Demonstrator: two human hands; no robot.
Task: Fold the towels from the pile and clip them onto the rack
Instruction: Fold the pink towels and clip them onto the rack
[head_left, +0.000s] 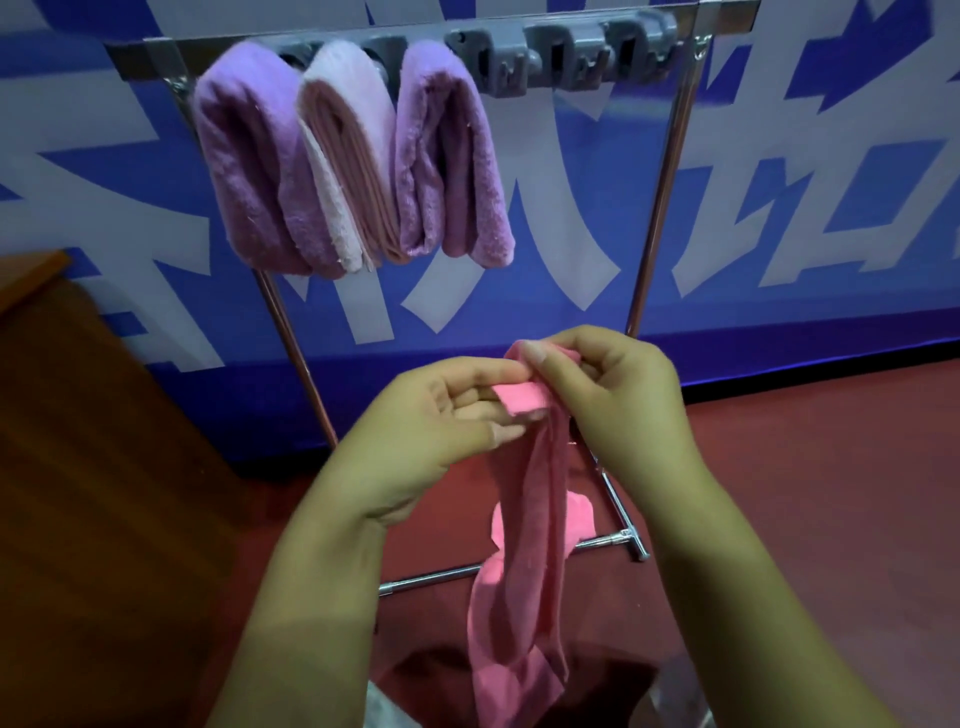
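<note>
- Wooden table (78, 415): brown, left of the rack and lower than its bar, at the picture's left edge.
- Rack (670, 171): a chrome frame standing on the red floor (831, 441), with a blue-and-white banner (779, 208) behind it. A grey clip strip (566, 57) runs along its top bar.
- Left purple towel (249, 171): folded, hanging from the left end of the rack's clip strip, touching the towel beside it.
- Pale pink towel (348, 156): folded, hanging from the rack between the two purple ones, its layered edges facing the camera.
- Right purple towel (452, 156): folded, hanging from the rack just right of the pale pink one. The clips to its right along the rack hold nothing.
- Left hand (431, 431): in front of the rack's lower half, palm turned up, fingers bent, thumb and fingertips pinching the top corner of the pink towel (530, 519).
- Pink towel: unfolded and bunched into a long strip, hanging down from both hands in front of the rack's base bar (597, 543); its lower end reaches near the bottom of the picture.
- Right hand (613, 395): level with the left hand and touching it at the fingertips, in front of the rack's right post, fingers curled, pinching the same top edge of the pink towel.
</note>
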